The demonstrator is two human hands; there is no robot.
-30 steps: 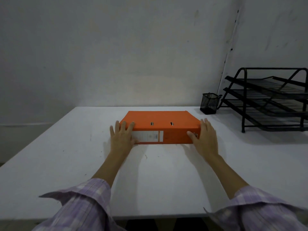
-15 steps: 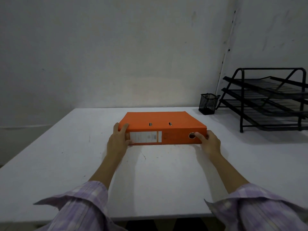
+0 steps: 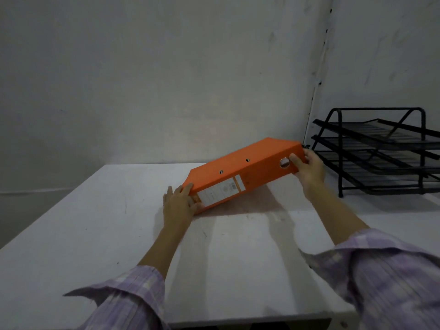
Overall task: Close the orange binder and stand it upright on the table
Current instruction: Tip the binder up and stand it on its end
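White tabletop [image 3: 107, 234] carries the closed orange binder [image 3: 240, 172], tilted, its left end down on the surface and its right end raised. Left hand [image 3: 178, 206] clasps the low end; right hand [image 3: 307, 167] clasps the raised end, thumb beside the spine hole [image 3: 284, 162].

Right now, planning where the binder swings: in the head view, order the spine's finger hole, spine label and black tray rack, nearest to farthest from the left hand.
1. Spine label, beside the left hand.
2. Finger hole, at the raised right end.
3. Tray rack, far right.
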